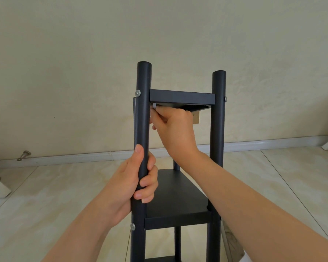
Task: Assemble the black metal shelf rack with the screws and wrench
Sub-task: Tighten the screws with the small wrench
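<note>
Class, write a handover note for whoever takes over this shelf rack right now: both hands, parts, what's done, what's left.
Left hand grips the front left post. Right hand holds a small silver wrench under the top shelf, by that post.
Done: top and middle shelf sit between posts; screw heads show outside.
Left: probably finish tightening here; rear fixings hidden.

Left hand (134,178) grips rack post (142,120); right hand (175,129) pinches wrench (154,106).

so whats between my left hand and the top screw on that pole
Head view: only bare pole runs from the left hand up to the top screw; the right hand holds the wrench beside it.
</note>
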`<state>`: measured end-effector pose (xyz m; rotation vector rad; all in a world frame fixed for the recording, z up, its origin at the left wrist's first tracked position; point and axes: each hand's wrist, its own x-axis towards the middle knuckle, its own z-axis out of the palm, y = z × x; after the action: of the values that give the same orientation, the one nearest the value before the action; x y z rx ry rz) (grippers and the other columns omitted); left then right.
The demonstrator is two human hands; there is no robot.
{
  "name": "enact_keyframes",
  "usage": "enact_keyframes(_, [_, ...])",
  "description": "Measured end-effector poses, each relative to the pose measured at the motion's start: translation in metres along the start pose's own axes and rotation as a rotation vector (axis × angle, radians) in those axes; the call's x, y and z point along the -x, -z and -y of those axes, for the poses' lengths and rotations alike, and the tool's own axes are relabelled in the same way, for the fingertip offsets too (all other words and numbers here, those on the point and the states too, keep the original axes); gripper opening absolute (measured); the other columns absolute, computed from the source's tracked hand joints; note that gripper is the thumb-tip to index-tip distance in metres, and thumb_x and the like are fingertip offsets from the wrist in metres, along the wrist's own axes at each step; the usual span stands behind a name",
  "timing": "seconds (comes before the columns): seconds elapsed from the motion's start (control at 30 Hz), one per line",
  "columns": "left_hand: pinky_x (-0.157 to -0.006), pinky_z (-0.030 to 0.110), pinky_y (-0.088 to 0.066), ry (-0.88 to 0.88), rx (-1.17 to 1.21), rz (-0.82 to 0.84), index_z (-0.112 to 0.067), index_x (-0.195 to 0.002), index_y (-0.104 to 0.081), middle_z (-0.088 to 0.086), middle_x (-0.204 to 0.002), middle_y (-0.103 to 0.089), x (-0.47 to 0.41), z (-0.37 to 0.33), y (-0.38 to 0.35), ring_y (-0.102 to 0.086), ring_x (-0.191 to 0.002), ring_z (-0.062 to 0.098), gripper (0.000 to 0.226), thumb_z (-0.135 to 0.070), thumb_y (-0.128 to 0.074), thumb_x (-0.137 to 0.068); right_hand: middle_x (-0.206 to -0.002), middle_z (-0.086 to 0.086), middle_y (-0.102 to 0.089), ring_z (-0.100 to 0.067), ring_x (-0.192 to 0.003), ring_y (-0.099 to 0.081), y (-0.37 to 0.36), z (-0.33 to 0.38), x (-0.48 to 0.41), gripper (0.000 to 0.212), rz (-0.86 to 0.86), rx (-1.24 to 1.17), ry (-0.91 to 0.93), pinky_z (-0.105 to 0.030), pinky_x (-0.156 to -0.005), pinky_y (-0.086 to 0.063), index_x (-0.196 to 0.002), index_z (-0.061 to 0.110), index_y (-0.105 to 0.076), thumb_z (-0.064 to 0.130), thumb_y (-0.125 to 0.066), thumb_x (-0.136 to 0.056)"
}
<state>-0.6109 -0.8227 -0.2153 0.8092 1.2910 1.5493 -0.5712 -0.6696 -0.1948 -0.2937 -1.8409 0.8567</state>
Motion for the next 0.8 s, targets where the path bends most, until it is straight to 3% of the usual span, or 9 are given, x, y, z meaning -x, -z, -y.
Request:
enact_keyframes(0.17, [-0.041, 0.022, -0.034, -0.007, 0.002, 0.014, -0.022, -0.069, -0.053, -0.004, -0.054, -0.032, 0.001, 0.001, -0.001, -0.026, -0.037, 0.007, 0.063, -0.084, -0.066, -0.063, -0.059, 0.014, -0.054, 0.009, -0.050, -0.050, -0.007, -0.005, 0.000, 0.029, -0.116, 0.041, 0.077, -0.001, -0.059, -0.039, -0.065, 0.000, -0.068, 0.008, -0.065, -0.092])
enact_keyframes(0.33, [-0.041, 0.022, -0.034, -0.003, -0.019, 0.002, -0.021, -0.069, -0.052, -0.003, -0.055, -0.031, 0.001, 0.001, -0.003, -0.025, -0.037, 0.009, 0.056, -0.077, -0.053, -0.073, -0.061, 0.014, -0.053, 0.006, -0.052, -0.053, -0.006, 0.000, 0.002, 0.029, -0.142, 0.049, 0.081, -0.006, -0.059, -0.038, -0.066, 0.001, -0.067, 0.007, -0.063, -0.093])
enact_keyframes(0.4, [-0.042, 0.023, -0.034, -0.008, -0.027, 0.006, -0.021, -0.069, -0.051, -0.003, -0.055, -0.032, 0.000, 0.001, -0.004, -0.025, -0.037, 0.009, 0.055, -0.076, -0.052, -0.075, -0.057, 0.010, -0.057, -0.007, -0.052, -0.057, -0.003, 0.003, 0.004, 0.034, -0.099, 0.074, 0.047, -0.024, -0.055, -0.046, -0.063, 0.005, -0.063, 0.013, -0.060, -0.096])
enact_keyframes(0.47, [-0.042, 0.023, -0.035, -0.010, -0.032, 0.012, -0.021, -0.069, -0.052, -0.003, -0.055, -0.032, -0.001, 0.001, -0.005, -0.025, -0.038, 0.009, 0.054, -0.075, -0.051, -0.075, -0.051, 0.002, -0.054, -0.018, -0.049, -0.053, 0.000, 0.006, 0.008, 0.041, -0.007, 0.140, -0.024, -0.033, -0.051, -0.043, -0.059, 0.010, -0.054, 0.019, -0.056, -0.099])
enact_keyframes(0.57, [-0.043, 0.022, -0.036, 0.002, 0.000, 0.032, -0.021, -0.068, -0.054, -0.003, -0.054, -0.034, -0.002, 0.000, -0.008, -0.027, -0.038, 0.008, 0.050, -0.070, -0.055, -0.077, -0.051, 0.002, -0.045, -0.016, -0.047, -0.039, 0.007, 0.009, 0.016, 0.046, 0.161, 0.386, -0.152, -0.028, -0.050, -0.029, -0.053, 0.018, -0.038, 0.021, -0.051, -0.097])
enact_keyframes(0.8, [-0.043, 0.024, -0.035, -0.024, -0.095, 0.014, -0.016, -0.057, -0.044, -0.002, -0.051, -0.032, -0.003, -0.001, -0.008, -0.028, -0.037, 0.011, 0.041, -0.036, -0.066, -0.085, -0.058, 0.002, -0.042, -0.020, -0.054, -0.045, 0.041, 0.024, 0.028, 0.042, 0.288, 0.633, -0.131, -0.029, -0.053, -0.032, -0.060, 0.021, -0.032, 0.026, -0.043, -0.101])
